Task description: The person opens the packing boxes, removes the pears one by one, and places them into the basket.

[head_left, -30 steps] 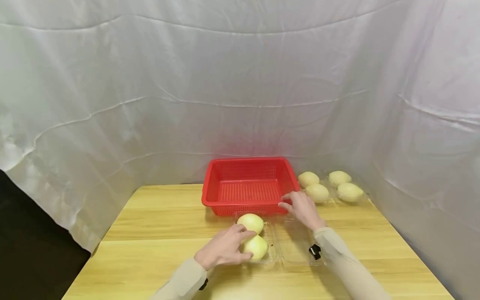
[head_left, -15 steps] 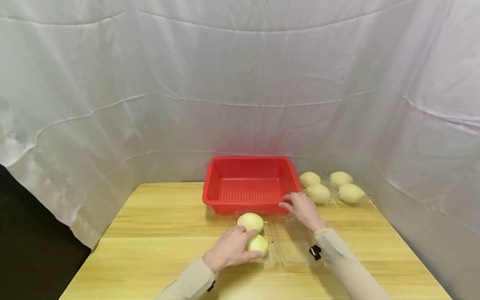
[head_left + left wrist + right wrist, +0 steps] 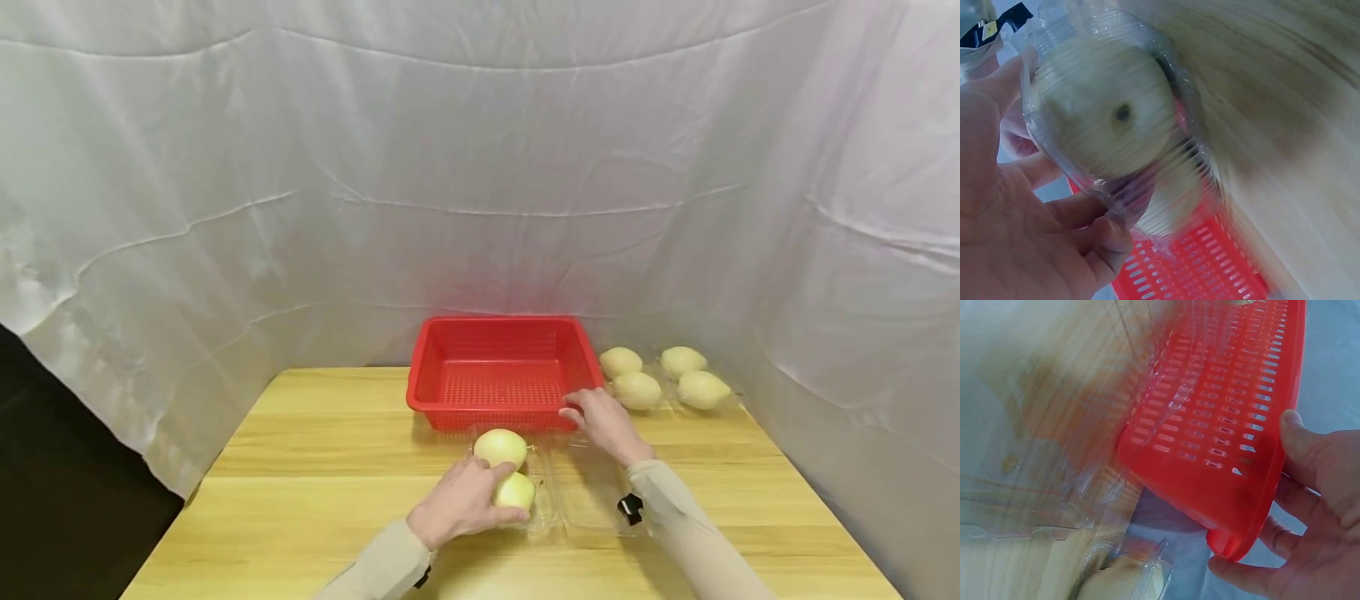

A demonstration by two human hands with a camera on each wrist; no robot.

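My left hand (image 3: 461, 500) grips the nearer of two pale yellow pears (image 3: 514, 492), index finger over its top and thumb at its front. The other pear (image 3: 500, 448) lies just behind. Both sit in the left half of an opened clear plastic clamshell box (image 3: 592, 492); the left wrist view shows a pear (image 3: 1100, 106) through its wall. At the right front corner of a red plastic basket (image 3: 495, 419), my right hand (image 3: 606, 423) holds the rim. In the right wrist view the thumb lies against the rim and fingers pass behind it, partly hidden.
Right of the basket, several more pears (image 3: 701, 390) lie in clear plastic packs near the back corner of the wooden table (image 3: 315, 467). Pale curtains (image 3: 487, 167) hang behind and at both sides. The basket's perforated floor (image 3: 498, 382) is bare.
My left hand has shifted slightly to the right and closed further round the nearer pear, covering more of it. My right hand stays at the basket rim.
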